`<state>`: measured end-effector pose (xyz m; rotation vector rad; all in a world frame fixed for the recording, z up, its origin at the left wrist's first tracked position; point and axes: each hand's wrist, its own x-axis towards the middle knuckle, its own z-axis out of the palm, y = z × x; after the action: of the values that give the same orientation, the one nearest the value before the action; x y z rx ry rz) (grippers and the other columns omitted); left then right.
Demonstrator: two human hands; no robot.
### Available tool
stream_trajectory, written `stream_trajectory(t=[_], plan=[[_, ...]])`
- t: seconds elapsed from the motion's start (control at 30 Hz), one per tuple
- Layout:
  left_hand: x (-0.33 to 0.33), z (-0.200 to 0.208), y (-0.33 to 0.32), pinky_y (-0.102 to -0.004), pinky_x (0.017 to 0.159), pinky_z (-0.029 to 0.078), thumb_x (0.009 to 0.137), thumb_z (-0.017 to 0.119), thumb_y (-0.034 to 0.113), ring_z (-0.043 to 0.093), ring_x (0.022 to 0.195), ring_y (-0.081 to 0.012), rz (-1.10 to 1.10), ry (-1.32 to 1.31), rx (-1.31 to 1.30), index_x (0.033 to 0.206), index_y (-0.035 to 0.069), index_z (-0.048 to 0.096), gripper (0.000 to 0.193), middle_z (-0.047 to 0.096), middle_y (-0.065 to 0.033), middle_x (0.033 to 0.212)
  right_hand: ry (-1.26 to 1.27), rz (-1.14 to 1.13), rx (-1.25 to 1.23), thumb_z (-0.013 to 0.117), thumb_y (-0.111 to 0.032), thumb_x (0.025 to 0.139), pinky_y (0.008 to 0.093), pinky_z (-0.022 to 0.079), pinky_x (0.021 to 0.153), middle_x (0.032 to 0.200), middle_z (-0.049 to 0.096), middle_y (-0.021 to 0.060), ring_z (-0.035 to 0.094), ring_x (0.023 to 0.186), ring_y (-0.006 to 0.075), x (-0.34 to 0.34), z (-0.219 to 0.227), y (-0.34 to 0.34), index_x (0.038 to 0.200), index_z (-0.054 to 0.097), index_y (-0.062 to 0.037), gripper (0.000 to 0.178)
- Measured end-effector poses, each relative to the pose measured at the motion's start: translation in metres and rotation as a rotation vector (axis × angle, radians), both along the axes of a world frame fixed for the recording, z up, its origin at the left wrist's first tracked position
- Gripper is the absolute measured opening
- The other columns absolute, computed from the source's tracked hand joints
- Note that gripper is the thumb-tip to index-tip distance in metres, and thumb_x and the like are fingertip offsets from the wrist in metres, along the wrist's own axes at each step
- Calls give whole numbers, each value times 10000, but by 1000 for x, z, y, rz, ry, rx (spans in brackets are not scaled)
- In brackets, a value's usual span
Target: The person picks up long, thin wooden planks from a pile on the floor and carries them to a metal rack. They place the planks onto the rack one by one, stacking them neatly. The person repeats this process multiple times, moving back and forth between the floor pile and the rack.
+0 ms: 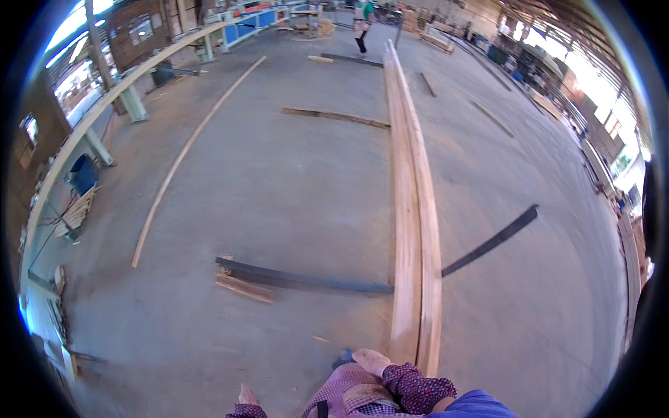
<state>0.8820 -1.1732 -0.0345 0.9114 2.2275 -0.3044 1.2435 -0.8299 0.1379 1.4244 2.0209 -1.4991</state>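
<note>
Long pale wooden boards (408, 209) lie side by side, running from just in front of me far across the floor. My right hand (371, 361) is beside their near end, in a dark patterned sleeve. Whether it touches the wood I cannot make out, and its fingers are too blurred to read. Low on the left, my left hand (248, 395) hangs over the floor, away from the boards, with its fingers indistinct. A dark strip (306, 280) meets the boards from the left, and another dark strip (491, 240) angles off to the right.
A short wood block (244, 287) lies by the left strip. Farther off are a crosswise timber (334, 117) and a long thin strip of wood (188, 146). A long raised rail (118, 90) curves along the left. A person (363, 24) stands near the boards' far end.
</note>
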Motion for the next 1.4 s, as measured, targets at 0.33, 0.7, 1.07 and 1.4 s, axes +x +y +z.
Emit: stream_trajectory(t=[0.33,0.7,1.07,1.4], plan=[[34,8,-30,-396,797,448,912,422,350,578,1044,-299,306,-144,-18,1041,125,616,324,645,-136,1040,-42,638,322,369,-293,911,450,436,898,1042,611,251,555,1052,407,-100,-24,87,1049,589,-20,377],[-32,24,-12,-401,715,481,882,489,277,609,924,-314,788,-203,150,991,90,607,247,645,-153,943,-87,954,254,320,-405,926,436,396,973,1163,585,223,515,1147,367,-423,-26,134,1087,618,-12,519],[-310,37,-155,-405,634,513,852,555,205,640,803,-330,862,219,399,941,55,599,179,645,-171,846,-40,1145,384,420,-337,903,442,442,891,1049,626,225,566,1063,370,-714,-37,9,947,630,-8,393],[-622,-11,-207,-354,862,499,938,414,155,588,1030,-262,850,254,453,1164,44,561,291,621,-96,1116,-250,1015,112,553,-358,854,400,482,740,902,655,193,623,869,314,-896,-114,-45,967,632,-45,342]])
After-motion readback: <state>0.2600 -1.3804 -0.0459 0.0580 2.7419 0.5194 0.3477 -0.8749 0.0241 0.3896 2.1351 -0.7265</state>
